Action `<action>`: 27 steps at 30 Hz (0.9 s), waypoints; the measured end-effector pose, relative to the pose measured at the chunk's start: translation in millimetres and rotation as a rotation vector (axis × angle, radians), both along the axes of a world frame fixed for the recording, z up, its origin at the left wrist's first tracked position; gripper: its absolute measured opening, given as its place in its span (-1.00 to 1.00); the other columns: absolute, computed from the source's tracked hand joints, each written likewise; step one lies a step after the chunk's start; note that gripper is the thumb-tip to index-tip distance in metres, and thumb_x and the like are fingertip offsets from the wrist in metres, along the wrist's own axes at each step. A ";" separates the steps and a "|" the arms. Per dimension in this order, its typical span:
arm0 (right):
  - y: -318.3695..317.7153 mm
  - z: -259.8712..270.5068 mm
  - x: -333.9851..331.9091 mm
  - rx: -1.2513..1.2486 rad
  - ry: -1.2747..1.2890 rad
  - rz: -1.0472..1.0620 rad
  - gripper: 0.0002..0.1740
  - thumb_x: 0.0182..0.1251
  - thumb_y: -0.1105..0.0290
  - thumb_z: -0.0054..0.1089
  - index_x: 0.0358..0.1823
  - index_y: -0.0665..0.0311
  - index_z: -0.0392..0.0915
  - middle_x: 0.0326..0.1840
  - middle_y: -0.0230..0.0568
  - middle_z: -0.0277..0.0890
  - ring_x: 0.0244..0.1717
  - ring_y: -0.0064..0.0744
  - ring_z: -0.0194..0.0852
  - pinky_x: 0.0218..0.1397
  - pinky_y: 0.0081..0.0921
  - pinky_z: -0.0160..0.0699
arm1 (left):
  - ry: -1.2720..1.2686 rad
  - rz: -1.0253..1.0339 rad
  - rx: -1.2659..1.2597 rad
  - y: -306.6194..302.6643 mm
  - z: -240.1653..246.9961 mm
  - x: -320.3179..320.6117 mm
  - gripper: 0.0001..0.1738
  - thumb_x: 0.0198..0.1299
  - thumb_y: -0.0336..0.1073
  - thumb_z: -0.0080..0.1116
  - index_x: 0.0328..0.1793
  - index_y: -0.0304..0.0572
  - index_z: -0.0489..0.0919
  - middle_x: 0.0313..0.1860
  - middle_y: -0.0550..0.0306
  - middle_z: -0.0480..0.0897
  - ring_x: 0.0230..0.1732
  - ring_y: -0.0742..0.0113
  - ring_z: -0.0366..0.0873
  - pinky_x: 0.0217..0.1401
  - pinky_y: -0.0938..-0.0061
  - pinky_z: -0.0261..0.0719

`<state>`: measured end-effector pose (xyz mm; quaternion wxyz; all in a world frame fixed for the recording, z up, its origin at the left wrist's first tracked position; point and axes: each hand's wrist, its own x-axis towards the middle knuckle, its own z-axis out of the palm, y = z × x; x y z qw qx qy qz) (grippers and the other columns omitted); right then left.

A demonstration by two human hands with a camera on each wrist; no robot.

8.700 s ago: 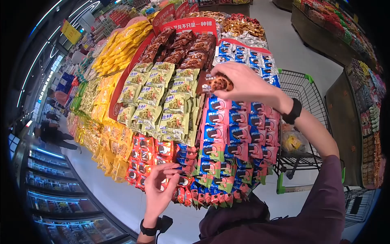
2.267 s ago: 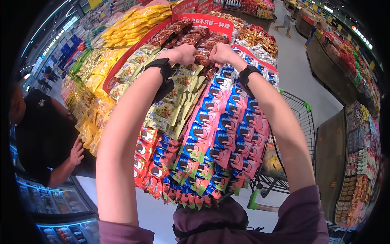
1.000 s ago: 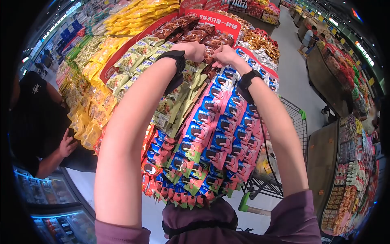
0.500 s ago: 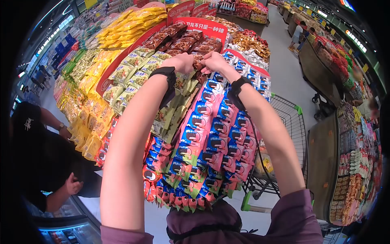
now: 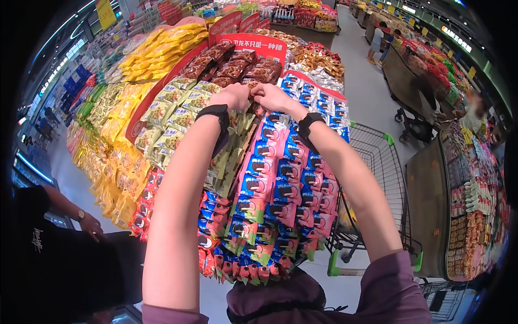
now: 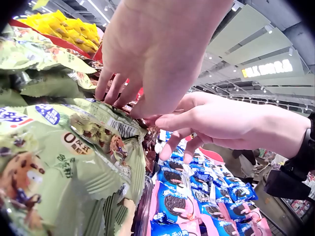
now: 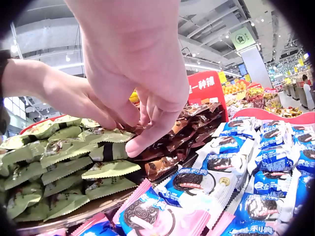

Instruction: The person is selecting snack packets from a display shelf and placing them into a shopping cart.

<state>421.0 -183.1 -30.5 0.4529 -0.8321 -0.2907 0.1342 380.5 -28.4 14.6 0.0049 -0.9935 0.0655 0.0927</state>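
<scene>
Both hands meet over the brown snack packets (image 5: pixel 263 70) at the red-edged stand. My left hand (image 5: pixel 233 96) reaches down with its fingers (image 6: pixel 114 89) bent onto the brown packets, beside green snack packets (image 6: pixel 59 162). Close against it, my right hand (image 5: pixel 275 100) has its fingers bent inward; in the right wrist view its thumb (image 7: pixel 142 142) points down over the brown packets, near the green ones. The fingertips are partly hidden, and I cannot tell whether a packet is pinched between them. Blue-and-pink cookie packets (image 6: pixel 177 196) lie just below the right hand.
Yellow packets (image 5: pixel 162 51) are piled at the left. A wire shopping cart (image 5: pixel 377 156) with green corners stands right of the display. A person in black (image 5: pixel 65 254) stands at the lower left. Dark-sided shelving (image 5: pixel 426 189) runs along the right aisle.
Earlier the right hand held a brown packet up while the left was low by the red packets. Both hands have since come together at the brown packets and now sit closer together.
</scene>
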 end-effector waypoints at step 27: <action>11.7 12.3 -29.7 -0.493 -0.395 -0.004 -0.49 0.30 0.30 0.11 0.24 0.37 0.41 -0.23 0.21 0.67 -0.22 0.10 0.71 -0.06 -0.09 0.66 | -0.126 -0.031 -0.056 -1.0 -10.2 -8.3 -0.60 0.19 -0.21 0.12 0.10 -0.20 0.68 0.13 -0.24 0.66 0.20 -0.15 0.61 0.28 0.10 0.58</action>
